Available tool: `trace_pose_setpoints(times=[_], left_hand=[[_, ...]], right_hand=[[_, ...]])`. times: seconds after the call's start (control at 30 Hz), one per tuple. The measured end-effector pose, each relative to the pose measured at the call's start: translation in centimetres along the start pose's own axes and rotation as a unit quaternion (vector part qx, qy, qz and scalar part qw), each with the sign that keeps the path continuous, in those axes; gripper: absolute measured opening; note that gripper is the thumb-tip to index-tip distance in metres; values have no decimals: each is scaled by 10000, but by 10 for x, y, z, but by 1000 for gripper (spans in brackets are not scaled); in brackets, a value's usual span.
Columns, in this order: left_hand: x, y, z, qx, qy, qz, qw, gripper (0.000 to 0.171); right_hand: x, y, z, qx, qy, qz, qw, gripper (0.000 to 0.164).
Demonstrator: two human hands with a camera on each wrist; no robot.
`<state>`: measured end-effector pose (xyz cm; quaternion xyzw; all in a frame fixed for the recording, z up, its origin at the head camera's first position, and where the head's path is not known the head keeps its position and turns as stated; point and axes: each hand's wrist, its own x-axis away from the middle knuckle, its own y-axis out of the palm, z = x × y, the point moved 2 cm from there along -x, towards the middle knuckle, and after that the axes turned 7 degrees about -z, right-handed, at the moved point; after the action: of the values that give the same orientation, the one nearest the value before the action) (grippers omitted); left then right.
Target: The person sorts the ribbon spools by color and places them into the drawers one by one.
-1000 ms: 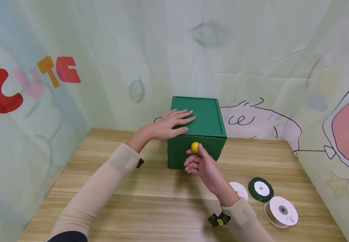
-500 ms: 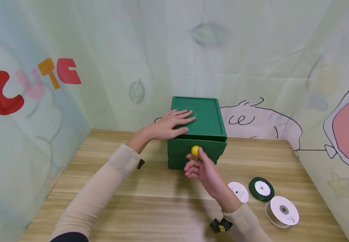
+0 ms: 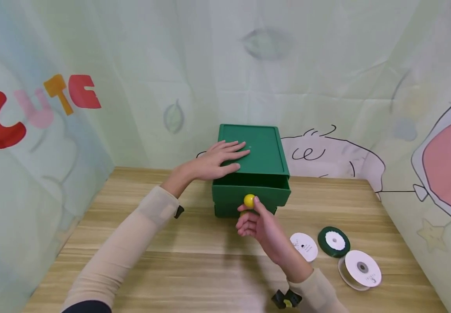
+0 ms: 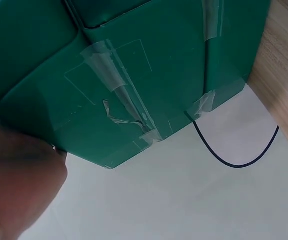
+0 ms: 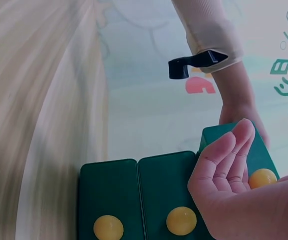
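A green box of drawers (image 3: 262, 145) stands at the back of the table. Its top drawer (image 3: 225, 191) is partly pulled out, showing a dark gap below the box top. My left hand (image 3: 219, 160) lies flat on the box top, near its left front edge, fingers spread. With thumb and forefinger my right hand (image 3: 260, 226) pinches the round yellow knob (image 3: 249, 200) of the top drawer, the other fingers loosely bent. In the right wrist view two lower drawers are closed, each with a yellow knob (image 5: 181, 221). What the top drawer contains is hidden.
Right of the right forearm lie a white ribbon spool (image 3: 303, 247), a dark green ribbon roll (image 3: 333, 241) and another white spool (image 3: 362, 268). A printed cloth (image 3: 151, 87) hangs close behind the box. Clear tape (image 4: 104, 65) runs along the box's side.
The top drawer has come out of the box toward me, its yellow knob still pinched by my right hand. The left hand has stayed flat on the box top.
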<state>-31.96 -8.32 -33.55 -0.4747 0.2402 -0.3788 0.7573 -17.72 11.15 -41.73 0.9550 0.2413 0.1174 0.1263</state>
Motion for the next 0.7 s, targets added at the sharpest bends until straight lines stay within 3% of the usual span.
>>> trace_pose_setpoints(times=[0.7], left_hand=[[-1,1,0,-143,-11,40,9999,58]], right_hand=[[26,8,7,-95,298,-264,9992,62]])
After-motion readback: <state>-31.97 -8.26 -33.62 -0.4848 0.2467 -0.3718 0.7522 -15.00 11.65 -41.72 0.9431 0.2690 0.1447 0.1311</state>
